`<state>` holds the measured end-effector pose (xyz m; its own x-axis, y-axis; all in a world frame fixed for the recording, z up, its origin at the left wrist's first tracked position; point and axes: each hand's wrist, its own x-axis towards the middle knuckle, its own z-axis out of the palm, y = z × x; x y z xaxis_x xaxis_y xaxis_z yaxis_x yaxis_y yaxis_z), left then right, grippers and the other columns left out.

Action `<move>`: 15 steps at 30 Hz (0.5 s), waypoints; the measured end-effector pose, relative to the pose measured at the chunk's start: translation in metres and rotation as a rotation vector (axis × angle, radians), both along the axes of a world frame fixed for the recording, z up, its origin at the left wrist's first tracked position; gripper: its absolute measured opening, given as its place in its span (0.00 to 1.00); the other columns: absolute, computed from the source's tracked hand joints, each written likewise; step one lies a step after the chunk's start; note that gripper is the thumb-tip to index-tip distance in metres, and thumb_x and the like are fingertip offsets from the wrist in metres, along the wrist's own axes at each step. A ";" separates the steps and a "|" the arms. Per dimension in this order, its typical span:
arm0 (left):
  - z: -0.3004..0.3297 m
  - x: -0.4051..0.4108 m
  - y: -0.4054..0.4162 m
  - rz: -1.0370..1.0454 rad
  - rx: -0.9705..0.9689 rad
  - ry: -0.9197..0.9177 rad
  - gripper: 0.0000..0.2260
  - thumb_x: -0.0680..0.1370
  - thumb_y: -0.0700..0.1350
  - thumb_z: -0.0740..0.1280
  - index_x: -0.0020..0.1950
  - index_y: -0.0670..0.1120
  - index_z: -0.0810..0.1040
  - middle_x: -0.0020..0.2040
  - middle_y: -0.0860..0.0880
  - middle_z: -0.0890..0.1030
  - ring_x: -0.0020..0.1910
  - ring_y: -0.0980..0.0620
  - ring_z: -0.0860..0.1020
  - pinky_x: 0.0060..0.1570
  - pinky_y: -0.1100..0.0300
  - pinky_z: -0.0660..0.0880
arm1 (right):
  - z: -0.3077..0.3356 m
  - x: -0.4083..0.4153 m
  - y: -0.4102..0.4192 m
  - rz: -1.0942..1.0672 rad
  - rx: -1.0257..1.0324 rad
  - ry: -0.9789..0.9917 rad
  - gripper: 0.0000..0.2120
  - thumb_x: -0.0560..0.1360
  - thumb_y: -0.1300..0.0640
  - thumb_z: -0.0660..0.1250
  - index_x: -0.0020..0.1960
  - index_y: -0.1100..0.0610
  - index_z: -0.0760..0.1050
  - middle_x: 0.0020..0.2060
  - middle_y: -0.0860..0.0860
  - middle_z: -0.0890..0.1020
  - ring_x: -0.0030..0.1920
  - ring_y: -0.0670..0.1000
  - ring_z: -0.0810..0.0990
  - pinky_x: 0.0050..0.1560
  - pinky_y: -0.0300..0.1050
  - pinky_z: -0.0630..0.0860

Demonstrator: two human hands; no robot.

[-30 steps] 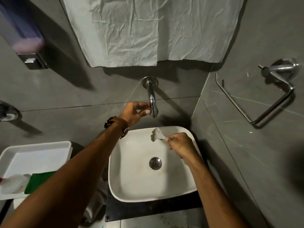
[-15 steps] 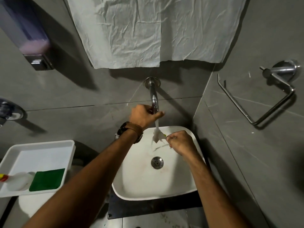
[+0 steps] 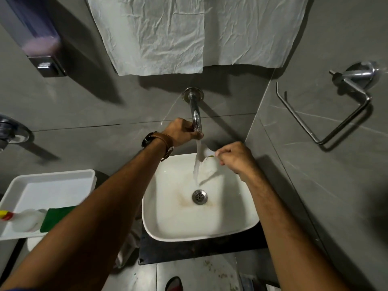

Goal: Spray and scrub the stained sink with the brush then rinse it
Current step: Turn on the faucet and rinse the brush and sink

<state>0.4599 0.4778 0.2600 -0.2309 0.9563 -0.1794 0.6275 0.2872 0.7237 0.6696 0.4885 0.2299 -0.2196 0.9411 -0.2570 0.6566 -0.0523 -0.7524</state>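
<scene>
Water runs from the chrome wall spout (image 3: pixel 196 118), gripped by the left hand (image 3: pixel 181 132). The right hand (image 3: pixel 234 158), fingers clamped, holds the small white brush (image 3: pixel 206 152), head leftward, in the stream above the stained white sink (image 3: pixel 168 211).

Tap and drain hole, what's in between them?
In the head view, a stream of water falls from the tap toward the drain; the brush sits beside it.
</scene>
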 end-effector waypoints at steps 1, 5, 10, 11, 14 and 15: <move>-0.001 0.000 0.000 -0.002 0.001 -0.005 0.08 0.70 0.56 0.76 0.38 0.54 0.81 0.34 0.57 0.78 0.36 0.58 0.74 0.34 0.61 0.65 | 0.001 0.000 0.000 -0.008 -0.002 0.008 0.09 0.73 0.53 0.72 0.35 0.50 0.85 0.23 0.46 0.81 0.24 0.39 0.76 0.24 0.33 0.65; -0.002 0.000 0.000 -0.019 0.000 -0.027 0.07 0.71 0.55 0.75 0.40 0.55 0.81 0.36 0.56 0.79 0.38 0.57 0.75 0.35 0.61 0.66 | 0.001 0.001 0.002 -0.022 -0.008 0.031 0.10 0.74 0.54 0.71 0.34 0.50 0.83 0.23 0.46 0.80 0.21 0.37 0.75 0.23 0.33 0.64; -0.003 -0.003 0.001 -0.025 -0.004 -0.042 0.07 0.70 0.57 0.76 0.40 0.55 0.82 0.37 0.58 0.81 0.39 0.59 0.77 0.36 0.62 0.68 | 0.000 -0.003 0.004 -0.010 -0.026 0.070 0.08 0.75 0.53 0.71 0.39 0.54 0.86 0.24 0.47 0.80 0.16 0.38 0.70 0.23 0.34 0.61; -0.003 -0.003 0.001 -0.025 -0.002 -0.044 0.08 0.70 0.57 0.76 0.39 0.55 0.82 0.36 0.58 0.81 0.38 0.59 0.77 0.36 0.62 0.68 | -0.001 -0.004 0.005 -0.006 -0.033 0.074 0.09 0.75 0.53 0.71 0.39 0.55 0.86 0.24 0.47 0.80 0.16 0.38 0.70 0.23 0.34 0.61; -0.004 -0.003 0.002 -0.027 0.001 -0.039 0.08 0.70 0.57 0.75 0.38 0.55 0.81 0.35 0.58 0.80 0.37 0.60 0.76 0.36 0.62 0.67 | -0.012 -0.005 0.002 -0.014 -0.120 0.147 0.10 0.76 0.54 0.71 0.39 0.57 0.85 0.24 0.46 0.78 0.15 0.40 0.66 0.21 0.33 0.59; -0.004 -0.004 0.002 -0.030 0.000 -0.033 0.08 0.70 0.57 0.75 0.37 0.55 0.81 0.35 0.58 0.80 0.37 0.60 0.76 0.35 0.62 0.67 | -0.018 -0.004 -0.001 -0.017 -0.162 0.144 0.11 0.76 0.53 0.71 0.41 0.59 0.85 0.23 0.46 0.77 0.15 0.40 0.64 0.20 0.32 0.58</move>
